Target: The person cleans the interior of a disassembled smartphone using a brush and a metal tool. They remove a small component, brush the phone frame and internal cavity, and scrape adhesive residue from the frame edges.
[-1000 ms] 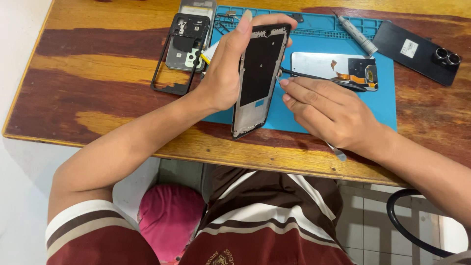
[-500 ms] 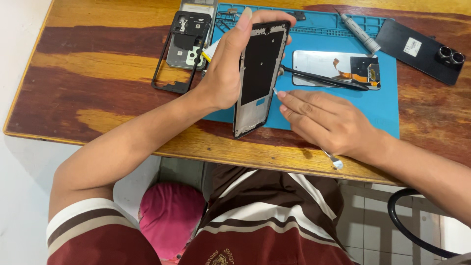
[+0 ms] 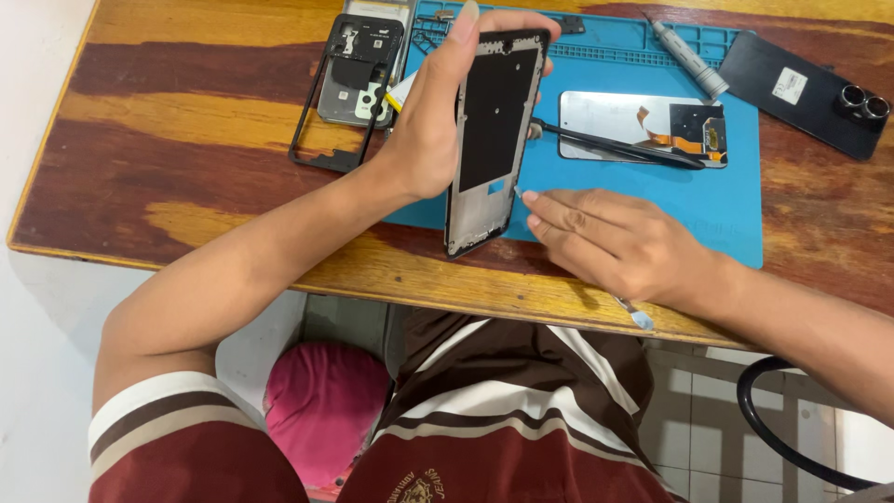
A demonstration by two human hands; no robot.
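Observation:
My left hand [image 3: 430, 121] grips a bare black phone frame [image 3: 492, 140], held upright on its lower end over the near edge of the blue work mat [image 3: 736, 214]. My right hand [image 3: 610, 244] rests on the mat beside the frame's lower right side and holds a thin tool [image 3: 635, 315]. The tool's pale tip pokes out behind the palm and its front end touches the frame. A detached screen panel [image 3: 643, 126] with an orange flex cable lies face down on the mat, with black tweezers [image 3: 615, 147] across it.
A phone body with exposed boards [image 3: 358, 70] and a loose black bezel [image 3: 321, 121] lie on the wooden table's left. A metal screwdriver [image 3: 687, 58] and a black back cover with camera rings [image 3: 810, 93] sit at the right. A black cable loop [image 3: 782, 438] hangs below.
My right hand has slid slightly down and left along the frame's lower edge with the tool. The frame stays upright in my left hand.

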